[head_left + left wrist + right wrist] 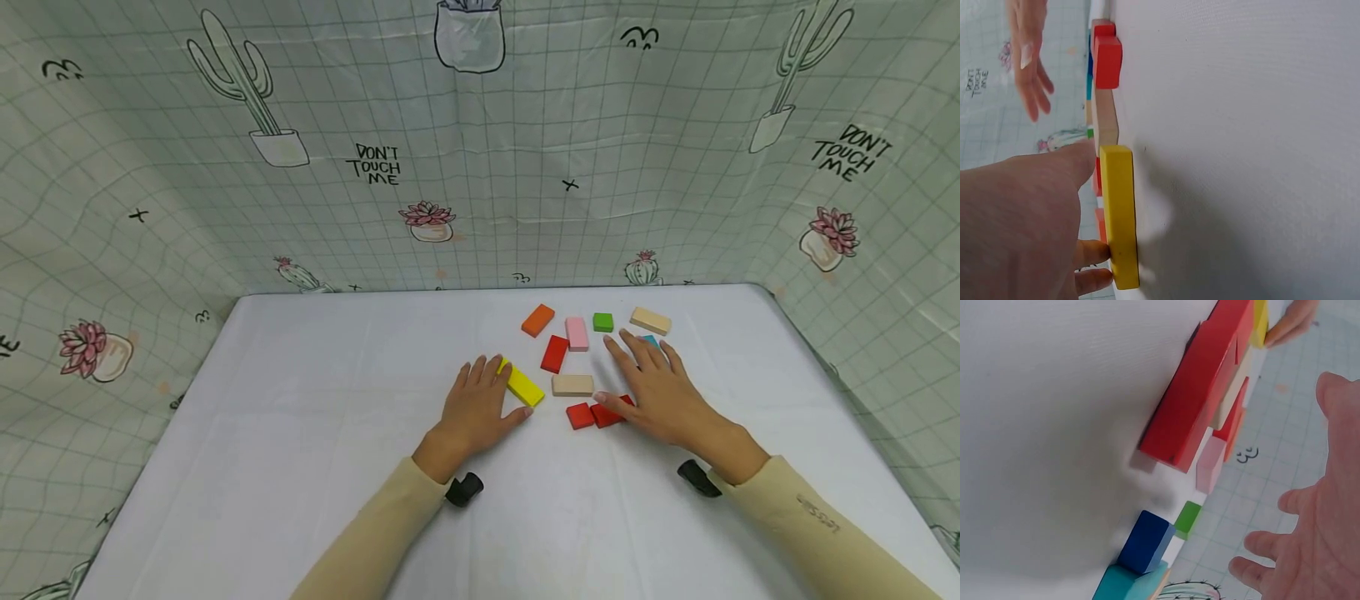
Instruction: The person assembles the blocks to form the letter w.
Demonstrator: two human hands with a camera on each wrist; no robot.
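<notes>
My left hand (474, 412) touches a long yellow block (525, 386), fingertips at its far end and thumb near its close end. The fingers stay extended; in the left wrist view two fingertips meet the block's side. My right hand (667, 400) hovers with spread fingers above the right side of the blocks, apart from them in the right wrist view. Under its thumb lies a red block (606, 416), partly covered, beside a shorter red block (580, 416). A dark blue block (1146, 542) and a teal block (1116, 584) lie beneath that hand, mostly hidden in the head view.
Between the hands lies a beige block (572, 385). Farther back are a red block (554, 354), a pink block (577, 333), an orange block (538, 320), a green block (603, 322) and another beige block (651, 321). A patterned curtain (510, 208) surrounds the white table (315, 400).
</notes>
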